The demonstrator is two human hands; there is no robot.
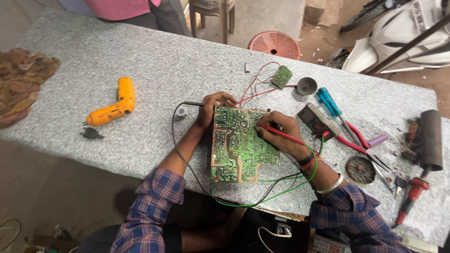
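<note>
Circuit board [239,145], green with a tan edge and solder side up, lies on the grey speckled table [140,61] near its front edge, between the person's two hands. Right hand [276,133] rests on the board's right edge, fingers closed around a red probe [281,134] whose tip touches the board. Left hand [213,107] sits at the board's upper left corner, fingers curled around a black probe [193,103] that juts out to the left; a black lead runs from it in a loop down past the table edge. Green and black wires curve from under the board toward the right wrist. Red wires run from the board's top up to a small green board [281,76]. Just right of the right hand lies a multimeter [318,120], and beyond it a blue-handled screwdriver [329,101] and red-handled pliers [351,138]. A round tin [360,169] sits below those, and a soldering iron [412,192] with a red grip lies near the table's right end. Well apart to the left lies an orange electric screwdriver [115,105].
</note>
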